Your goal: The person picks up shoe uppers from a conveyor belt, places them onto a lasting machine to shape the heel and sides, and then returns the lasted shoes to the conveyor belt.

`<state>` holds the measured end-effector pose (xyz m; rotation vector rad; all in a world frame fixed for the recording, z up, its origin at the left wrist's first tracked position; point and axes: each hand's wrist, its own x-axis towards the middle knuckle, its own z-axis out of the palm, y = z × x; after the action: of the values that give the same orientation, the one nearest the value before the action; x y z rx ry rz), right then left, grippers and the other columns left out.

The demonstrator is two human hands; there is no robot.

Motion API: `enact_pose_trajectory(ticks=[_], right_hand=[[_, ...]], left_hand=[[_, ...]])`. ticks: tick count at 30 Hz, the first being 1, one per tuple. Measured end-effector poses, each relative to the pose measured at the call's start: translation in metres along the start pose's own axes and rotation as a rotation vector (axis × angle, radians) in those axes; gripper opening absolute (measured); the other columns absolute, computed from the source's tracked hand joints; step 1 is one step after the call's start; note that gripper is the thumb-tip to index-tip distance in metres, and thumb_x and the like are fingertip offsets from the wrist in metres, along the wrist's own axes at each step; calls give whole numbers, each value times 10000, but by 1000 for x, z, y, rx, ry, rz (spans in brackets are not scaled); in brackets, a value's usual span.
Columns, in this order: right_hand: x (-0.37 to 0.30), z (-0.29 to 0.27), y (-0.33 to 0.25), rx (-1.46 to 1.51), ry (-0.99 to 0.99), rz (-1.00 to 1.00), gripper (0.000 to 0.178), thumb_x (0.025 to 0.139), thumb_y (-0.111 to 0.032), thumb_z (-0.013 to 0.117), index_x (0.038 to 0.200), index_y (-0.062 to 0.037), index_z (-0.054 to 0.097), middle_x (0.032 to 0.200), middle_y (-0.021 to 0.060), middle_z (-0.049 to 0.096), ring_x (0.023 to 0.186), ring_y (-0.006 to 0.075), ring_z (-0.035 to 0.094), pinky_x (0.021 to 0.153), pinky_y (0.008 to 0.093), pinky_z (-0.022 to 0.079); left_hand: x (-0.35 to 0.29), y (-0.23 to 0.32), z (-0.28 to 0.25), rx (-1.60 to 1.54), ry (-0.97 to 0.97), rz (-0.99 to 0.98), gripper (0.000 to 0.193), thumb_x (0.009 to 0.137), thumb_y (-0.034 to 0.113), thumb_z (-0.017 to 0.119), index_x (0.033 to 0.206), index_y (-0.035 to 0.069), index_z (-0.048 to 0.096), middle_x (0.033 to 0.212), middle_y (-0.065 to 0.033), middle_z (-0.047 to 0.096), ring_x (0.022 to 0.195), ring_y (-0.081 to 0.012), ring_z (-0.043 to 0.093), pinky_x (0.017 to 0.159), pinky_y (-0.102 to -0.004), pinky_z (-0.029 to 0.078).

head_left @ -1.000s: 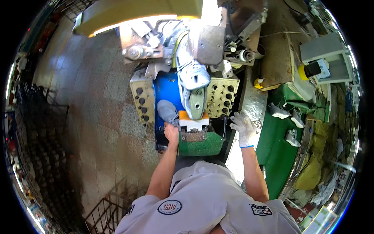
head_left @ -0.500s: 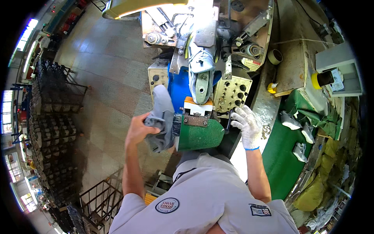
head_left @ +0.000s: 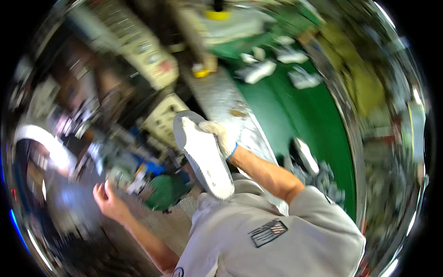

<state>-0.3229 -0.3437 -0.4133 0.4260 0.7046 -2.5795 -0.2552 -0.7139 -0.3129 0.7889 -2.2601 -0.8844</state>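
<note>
My right hand (head_left: 220,137), in a white knit glove with a blue cuff, grips a shoe (head_left: 207,159) by its side near the upper end. The shoe's white underside faces up, ringed by a grey edge, and its lower end hangs close over my shirt. My bare left hand (head_left: 109,201) is raised at the left with nothing in it, its fingers somewhat apart and a little blurred. Just right of that hand is the machine's green rounded pad (head_left: 167,191). Whatever sits in the machine's clamp is too smeared to tell.
On my right runs a green conveyor belt (head_left: 295,117) with a metal edge (head_left: 217,101). Several grey-and-white shoes (head_left: 258,70) lie at its far part; a dark shoe with a white sole (head_left: 305,156) and grey pieces (head_left: 325,180) lie nearer. A cream control box (head_left: 165,117) stands beyond my right hand.
My view has swung right toward the belt. My left hand no longer holds the grey shoe upper. My right hand, empty by the machine's lever before, now holds a shoe.
</note>
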Motion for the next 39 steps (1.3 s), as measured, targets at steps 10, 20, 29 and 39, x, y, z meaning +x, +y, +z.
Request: enact_pose_trajectory(ticks=[10,20,29,39], right_hand=[[-191,-314,-271,-1167,973,229,511,823,-529,705,1022,-64,778,1010,123,752,875,261,716,793,402,556],[-190,-475,-339,-1581,1276,550,666,786,-576,696,1183,-42,724,1230,200,696,1153,343,669,956,426,526],[24,-560,-468,-803,1615,-346,1188,677,-638,797,1439,155,349,1351,338,568,1248,428,586,1051,438,470],[-19,-504,-371,69,549,-728,594,844,-203,792,1341,25,559,1284,176,650,1150,317,642,1014,499,510]], left_hand=[[21,-14,79,172,-309,-69,647,751,353,864,1254,-10,681,1240,-199,687,1048,-305,636,968,-450,482],[-9,-16,83,221,-275,-157,327,792,272,808,899,9,646,883,-98,582,745,-193,525,683,-387,411],[-64,-13,82,103,-168,-413,288,809,210,768,657,67,570,603,10,432,503,-118,373,479,-307,277],[-49,-47,73,464,-479,-92,242,879,196,740,948,-33,699,848,-99,690,669,-198,604,629,-391,505]])
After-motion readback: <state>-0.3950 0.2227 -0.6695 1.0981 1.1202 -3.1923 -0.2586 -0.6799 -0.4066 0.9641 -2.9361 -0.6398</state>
